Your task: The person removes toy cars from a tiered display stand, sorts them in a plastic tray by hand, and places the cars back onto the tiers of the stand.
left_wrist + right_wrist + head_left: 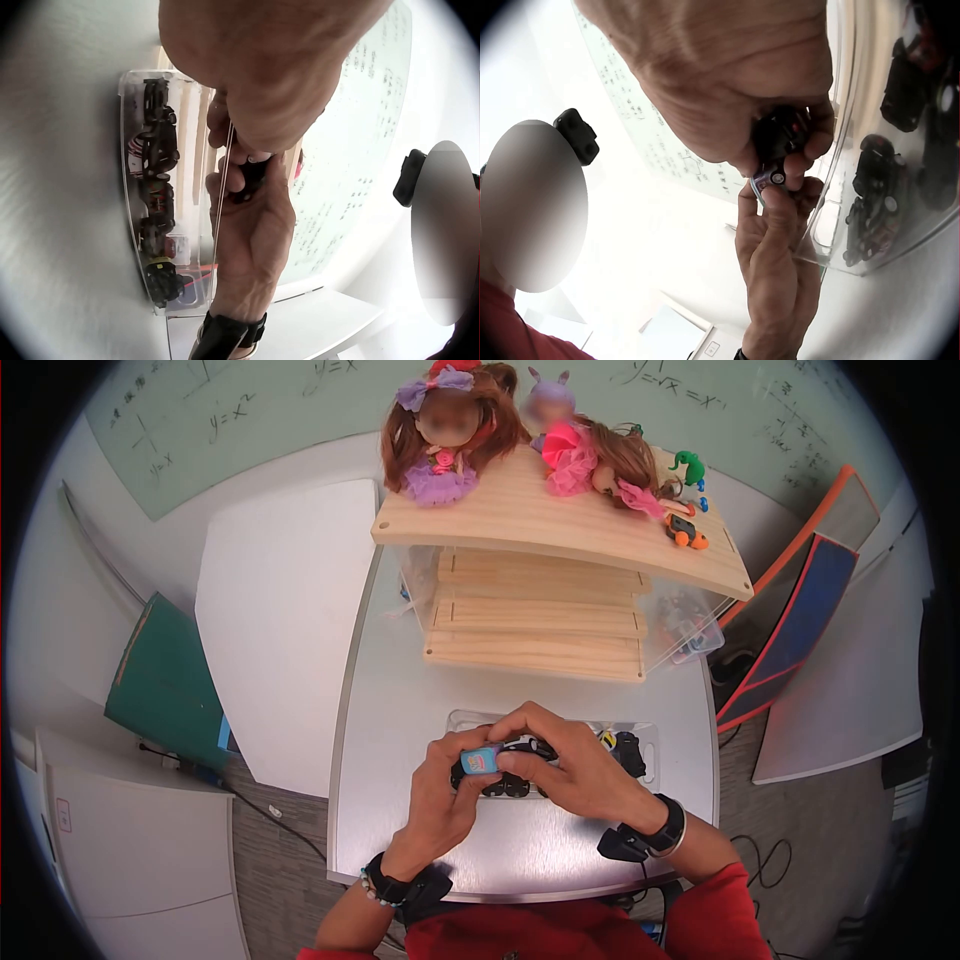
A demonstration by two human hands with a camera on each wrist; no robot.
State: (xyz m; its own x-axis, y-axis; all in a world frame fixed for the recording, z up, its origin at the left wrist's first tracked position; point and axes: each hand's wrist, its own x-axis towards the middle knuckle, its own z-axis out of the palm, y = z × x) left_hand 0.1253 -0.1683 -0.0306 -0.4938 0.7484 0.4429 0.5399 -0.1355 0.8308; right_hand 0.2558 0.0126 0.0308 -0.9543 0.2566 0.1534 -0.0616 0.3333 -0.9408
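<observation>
Both my left hand (440, 785) and right hand (560, 760) have fingers pinched round one small blue toy car (481, 761) just above the clear tray (650, 735) on the counter (400, 690); several cars already lie in the tray, this one not yet placed

Left hand (440, 795) and right hand (565, 760) together at lower centre of the head view, fingers curled and pinching, wrists bent inward.
</observation>
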